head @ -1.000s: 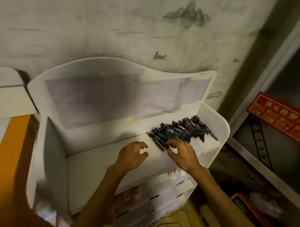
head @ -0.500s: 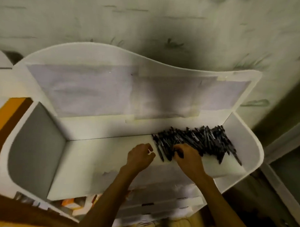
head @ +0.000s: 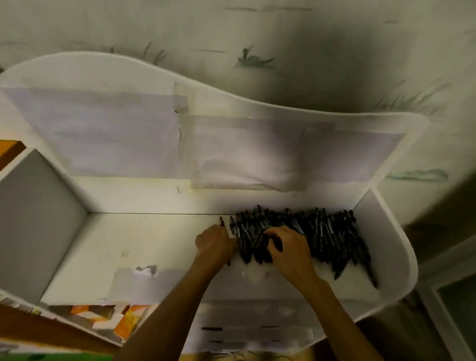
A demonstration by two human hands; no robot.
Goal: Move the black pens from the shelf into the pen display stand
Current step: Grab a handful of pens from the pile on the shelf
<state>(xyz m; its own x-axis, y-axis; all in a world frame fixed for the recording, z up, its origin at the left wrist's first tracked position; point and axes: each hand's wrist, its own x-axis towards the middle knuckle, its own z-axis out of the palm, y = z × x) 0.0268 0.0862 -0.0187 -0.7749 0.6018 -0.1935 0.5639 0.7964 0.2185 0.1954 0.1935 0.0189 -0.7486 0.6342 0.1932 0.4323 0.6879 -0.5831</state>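
A heap of black pens (head: 326, 237) lies at the right end of the white top shelf (head: 137, 247). My left hand (head: 215, 243) is curled at the heap's left edge, and a black pen (head: 221, 220) sticks out above and below its fist. My right hand (head: 291, 252) lies on the left part of the heap, its fingers curled round several pens. Below the shelf's front edge are the stepped white tiers of the pen display stand (head: 253, 329), with dark slot marks, partly hidden by my forearms.
The shelf has a tall curved back panel (head: 125, 127) with taped paper sheets and white side walls (head: 27, 221). A patterned wall (head: 263, 32) rises behind it. Orange and white boxes (head: 105, 316) sit under the shelf at lower left. A door frame (head: 449, 282) stands at right.
The view has tipped down and moved closer over the shelf. Both hands have slid further into the left end of the pen heap, and their fingers have curled round pens.
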